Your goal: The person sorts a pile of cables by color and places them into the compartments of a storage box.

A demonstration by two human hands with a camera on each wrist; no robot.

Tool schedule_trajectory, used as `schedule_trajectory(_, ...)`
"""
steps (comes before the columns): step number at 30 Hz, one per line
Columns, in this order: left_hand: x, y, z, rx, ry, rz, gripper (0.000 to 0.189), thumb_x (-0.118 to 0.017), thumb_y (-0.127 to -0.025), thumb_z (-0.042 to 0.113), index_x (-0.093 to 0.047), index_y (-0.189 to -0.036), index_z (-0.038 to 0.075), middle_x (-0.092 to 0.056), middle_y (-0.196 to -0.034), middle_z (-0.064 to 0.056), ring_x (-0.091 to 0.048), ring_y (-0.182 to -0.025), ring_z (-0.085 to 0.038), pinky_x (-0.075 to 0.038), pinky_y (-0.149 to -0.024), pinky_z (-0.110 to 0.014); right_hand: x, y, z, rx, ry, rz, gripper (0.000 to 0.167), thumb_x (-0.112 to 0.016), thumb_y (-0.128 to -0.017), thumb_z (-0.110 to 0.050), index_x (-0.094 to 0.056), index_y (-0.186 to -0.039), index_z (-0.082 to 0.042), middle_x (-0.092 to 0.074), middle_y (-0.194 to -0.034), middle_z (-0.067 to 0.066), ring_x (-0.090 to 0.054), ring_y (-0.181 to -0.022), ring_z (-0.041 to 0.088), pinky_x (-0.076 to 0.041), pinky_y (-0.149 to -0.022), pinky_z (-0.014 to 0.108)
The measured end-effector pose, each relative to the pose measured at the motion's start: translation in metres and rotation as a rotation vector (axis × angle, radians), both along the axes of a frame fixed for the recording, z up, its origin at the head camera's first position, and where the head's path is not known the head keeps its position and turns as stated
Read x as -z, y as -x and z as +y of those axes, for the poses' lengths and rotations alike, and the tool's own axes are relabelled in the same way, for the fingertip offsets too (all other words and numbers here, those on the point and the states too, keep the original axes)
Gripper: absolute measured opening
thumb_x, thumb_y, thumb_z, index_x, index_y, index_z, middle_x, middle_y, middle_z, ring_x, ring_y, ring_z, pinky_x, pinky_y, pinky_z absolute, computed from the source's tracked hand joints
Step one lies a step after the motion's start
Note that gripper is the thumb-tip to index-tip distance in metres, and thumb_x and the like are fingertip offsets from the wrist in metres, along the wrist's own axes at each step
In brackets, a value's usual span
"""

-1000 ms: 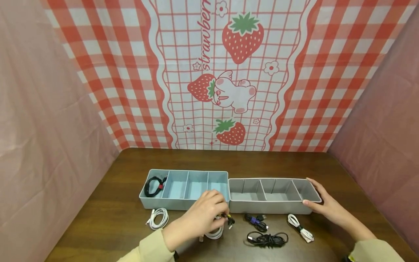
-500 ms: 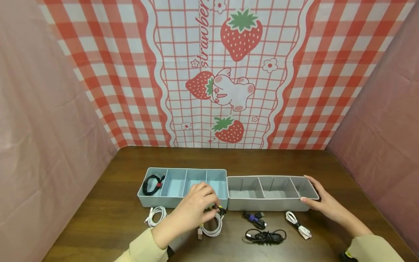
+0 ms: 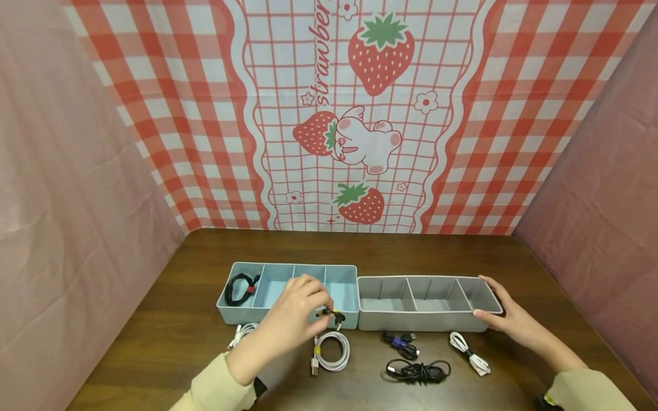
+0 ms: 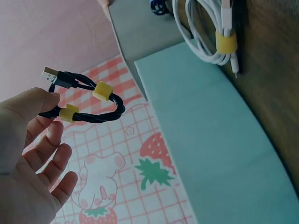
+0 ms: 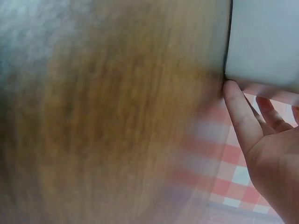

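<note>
Between thumb and index finger, my left hand (image 3: 290, 311) pinches a coiled black USB cable (image 4: 99, 117) with yellow straps. In the head view the hand is over the front of the light-blue divided box (image 3: 241, 315), covering part of its middle compartments. A black cable with a red strap (image 3: 250, 289) lies in that box's leftmost compartment. My right hand (image 3: 514, 319) holds the right end of the grey divided box (image 3: 421, 322), thumb at the near corner and fingers at the far one. The right wrist view shows the thumb touching the box's corner.
Before the boxes lie a white cable with a yellow strap (image 3: 336, 365), a black cable with a purple strap (image 3: 401, 344), a loosely bundled black cable (image 3: 418, 372) and a white cable with a dark strap (image 3: 469, 354). Another white cable (image 3: 241, 332) is partly behind my left forearm.
My left hand has moved up and left with the black USB cable, from above the yellow-strapped white cable to the blue box's front. The right hand keeps its place on the grey box.
</note>
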State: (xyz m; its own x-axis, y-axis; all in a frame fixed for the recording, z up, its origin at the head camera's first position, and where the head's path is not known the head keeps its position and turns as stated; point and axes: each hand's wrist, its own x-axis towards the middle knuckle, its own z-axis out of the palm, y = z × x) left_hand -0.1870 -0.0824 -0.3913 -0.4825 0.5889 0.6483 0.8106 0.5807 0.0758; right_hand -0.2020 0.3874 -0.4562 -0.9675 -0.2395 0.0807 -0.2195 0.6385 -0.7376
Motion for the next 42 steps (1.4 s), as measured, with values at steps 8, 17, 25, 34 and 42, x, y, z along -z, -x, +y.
schedule_trajectory(8,-0.008,0.004,-0.009,-0.016,-0.027,-0.004,0.016,-0.076,-0.072,0.016,-0.063,-0.08,0.02,-0.059,-0.086,0.008,-0.051,-0.09,-0.013,-0.041,-0.078,-0.035,-0.001,0.0,-0.001,0.007,-0.024,0.013,0.081,-0.063,-0.09,-0.015,-0.008,-0.15,-0.008,-0.034,-0.132,0.026,-0.049,-0.096,0.007,-0.048,-0.066,0.024)
schedule_trajectory(17,-0.018,0.01,-0.021,-0.048,-0.035,-0.003,0.015,-0.076,-0.073,0.014,-0.063,-0.08,0.019,-0.058,-0.086,0.007,-0.05,-0.091,-0.015,-0.041,-0.08,-0.039,-0.003,-0.002,-0.002,0.022,-0.058,0.018,0.081,-0.063,-0.09,-0.017,-0.009,-0.15,-0.01,-0.035,-0.132,0.026,-0.049,-0.097,0.013,-0.047,-0.067,0.023)
schedule_trajectory(25,-0.019,0.017,-0.032,-0.094,-0.04,-0.007,0.015,-0.076,-0.074,0.014,-0.063,-0.079,0.02,-0.057,-0.086,0.006,-0.05,-0.091,-0.016,-0.042,-0.081,-0.042,-0.004,-0.001,-0.003,0.025,-0.064,0.0,0.081,-0.062,-0.091,-0.019,-0.007,-0.15,-0.011,-0.032,-0.134,0.027,-0.05,-0.1,0.022,-0.048,-0.066,0.025)
schedule_trajectory(34,-0.019,0.025,-0.043,-0.112,-0.07,0.014,0.017,-0.078,-0.071,0.011,-0.064,-0.079,0.017,-0.059,-0.085,0.005,-0.051,-0.091,-0.018,-0.041,-0.079,-0.042,-0.002,0.0,-0.004,0.016,0.017,-0.035,0.08,-0.06,-0.092,-0.016,-0.005,-0.15,-0.01,-0.03,-0.133,0.03,-0.05,-0.092,0.005,-0.052,-0.064,0.031)
schedule_trajectory(42,-0.016,0.031,-0.054,-0.166,-0.061,-0.028,0.015,-0.076,-0.074,0.013,-0.065,-0.081,0.019,-0.059,-0.087,0.005,-0.05,-0.092,-0.017,-0.04,-0.08,-0.042,-0.002,0.0,-0.004,0.019,0.018,-0.046,0.08,-0.06,-0.093,-0.017,-0.005,-0.15,-0.011,-0.027,-0.135,0.03,-0.051,-0.093,0.006,-0.053,-0.065,0.033)
